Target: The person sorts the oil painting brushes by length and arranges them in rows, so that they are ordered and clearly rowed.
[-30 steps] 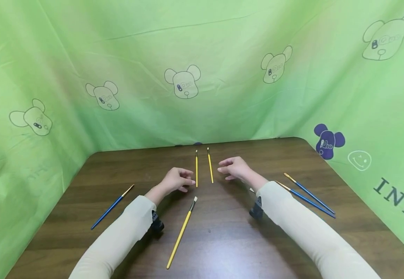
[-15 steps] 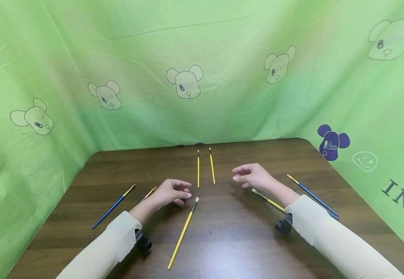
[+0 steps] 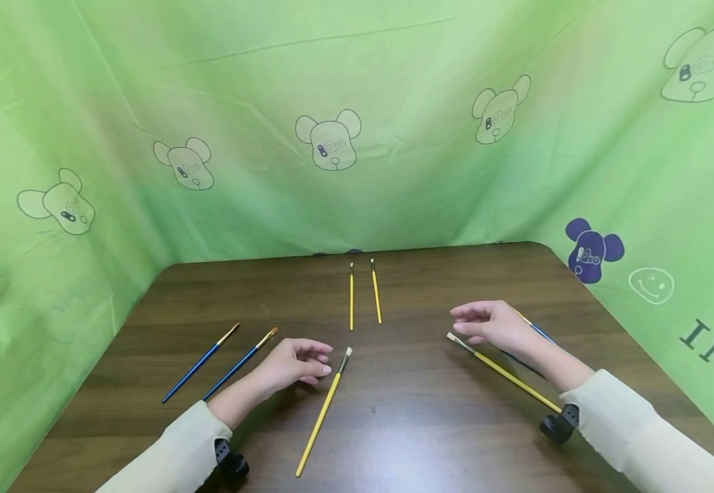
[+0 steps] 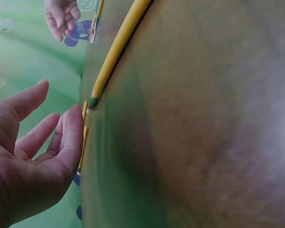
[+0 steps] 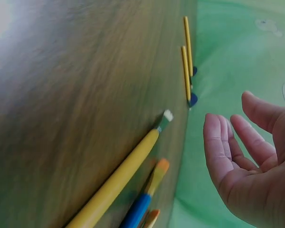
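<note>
The left hand [image 3: 291,364], fingers loosely bent and holding nothing, hovers between a blue brush [image 3: 237,366] and a yellow brush [image 3: 322,418] at front centre. The left wrist view shows this hand [image 4: 42,156] with thumb apart from the fingers. The right hand [image 3: 497,329] is above the table, empty, just behind a slanted yellow brush [image 3: 511,376]; its forearm partly covers blue brushes [image 3: 537,327]. In the right wrist view the hand [image 5: 256,161] has relaxed fingers, beside the yellow brush [image 5: 118,176] and a blue one [image 5: 138,209].
Two thin yellow brushes [image 3: 352,298] [image 3: 376,293] lie near the back middle of the brown table [image 3: 418,411]. Another blue brush [image 3: 199,364] lies at the left. A green patterned cloth [image 3: 393,198] stands behind and beside the table.
Both hands have moved apart and toward the near side, the left hand leftward and the right hand rightward. A blue brush at left and the slanted yellow brush have come into fuller view.
</note>
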{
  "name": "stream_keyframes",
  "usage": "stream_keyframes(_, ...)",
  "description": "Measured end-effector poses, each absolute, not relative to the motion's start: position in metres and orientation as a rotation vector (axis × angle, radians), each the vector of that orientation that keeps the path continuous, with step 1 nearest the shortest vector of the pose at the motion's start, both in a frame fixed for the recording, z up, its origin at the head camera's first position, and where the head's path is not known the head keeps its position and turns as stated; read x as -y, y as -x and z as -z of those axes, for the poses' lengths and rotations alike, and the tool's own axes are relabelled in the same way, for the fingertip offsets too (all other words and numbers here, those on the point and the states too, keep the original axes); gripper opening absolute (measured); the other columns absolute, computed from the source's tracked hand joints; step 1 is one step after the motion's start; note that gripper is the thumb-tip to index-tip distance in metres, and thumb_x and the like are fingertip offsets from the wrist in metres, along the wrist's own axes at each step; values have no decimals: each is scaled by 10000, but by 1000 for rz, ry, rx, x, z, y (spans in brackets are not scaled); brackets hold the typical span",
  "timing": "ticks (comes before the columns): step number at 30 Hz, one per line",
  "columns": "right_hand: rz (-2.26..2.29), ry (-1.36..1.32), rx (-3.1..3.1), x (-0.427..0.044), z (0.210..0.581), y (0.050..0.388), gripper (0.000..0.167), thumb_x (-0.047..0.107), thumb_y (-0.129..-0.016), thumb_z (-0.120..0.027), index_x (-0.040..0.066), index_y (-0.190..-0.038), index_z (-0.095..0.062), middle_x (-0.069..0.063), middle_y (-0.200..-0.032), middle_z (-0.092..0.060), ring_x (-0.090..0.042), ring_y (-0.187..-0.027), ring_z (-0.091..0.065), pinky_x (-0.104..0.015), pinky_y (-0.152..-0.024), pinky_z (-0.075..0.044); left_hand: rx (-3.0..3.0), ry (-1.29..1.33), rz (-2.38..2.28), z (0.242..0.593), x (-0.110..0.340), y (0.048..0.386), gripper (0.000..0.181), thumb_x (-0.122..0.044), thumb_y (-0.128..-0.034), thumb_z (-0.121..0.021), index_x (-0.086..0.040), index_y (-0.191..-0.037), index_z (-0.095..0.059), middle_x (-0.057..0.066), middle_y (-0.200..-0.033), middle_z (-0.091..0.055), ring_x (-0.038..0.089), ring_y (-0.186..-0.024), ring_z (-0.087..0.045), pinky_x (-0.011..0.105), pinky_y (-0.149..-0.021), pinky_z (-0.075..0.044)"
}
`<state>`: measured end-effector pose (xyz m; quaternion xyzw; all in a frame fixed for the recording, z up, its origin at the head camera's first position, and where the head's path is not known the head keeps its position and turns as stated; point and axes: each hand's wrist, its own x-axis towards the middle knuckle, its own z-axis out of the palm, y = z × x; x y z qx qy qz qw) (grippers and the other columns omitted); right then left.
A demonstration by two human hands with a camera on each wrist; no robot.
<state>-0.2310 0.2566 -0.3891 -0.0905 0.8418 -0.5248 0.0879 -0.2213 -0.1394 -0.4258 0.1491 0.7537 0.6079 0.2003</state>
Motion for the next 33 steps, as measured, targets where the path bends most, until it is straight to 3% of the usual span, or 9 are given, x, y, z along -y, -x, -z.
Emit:
stream_keyframes(6,1568,287,-2505,-273,385,221,473,111,-906,-690,-158,-1260,-531,-293,-1171,-602,-168,-932,-646,-332,-762,-588,-2099,-396,-1721,423,140,209,430,-21,-834,-737,127,-1209,-589,144,-1017,-649,172,-834,-631,365,-720,-597)
stream_keyframes(17,1532,347,-2526,-289,388,210,415,66,-900,-684,-170,-1217,-556,-280,-1122,-628,-114,-872,-650,-333,-719,-595,-2038,-369,-1792,424,137,194,428,32,-816,-721,160,-1196,-574,170,-1026,-646,166,-853,-625,376,-745,-594)
stream_keyframes(33,1492,422,-2505,-303,401,199,385,30,-873,-701,-170,-1178,-577,-254,-1070,-651,-108,-854,-646,-292,-736,-587,-2101,-354,-1768,433,141,185,433,24,-785,-744,142,-1175,-597,157,-1052,-656,160,-819,-626,337,-682,-590)
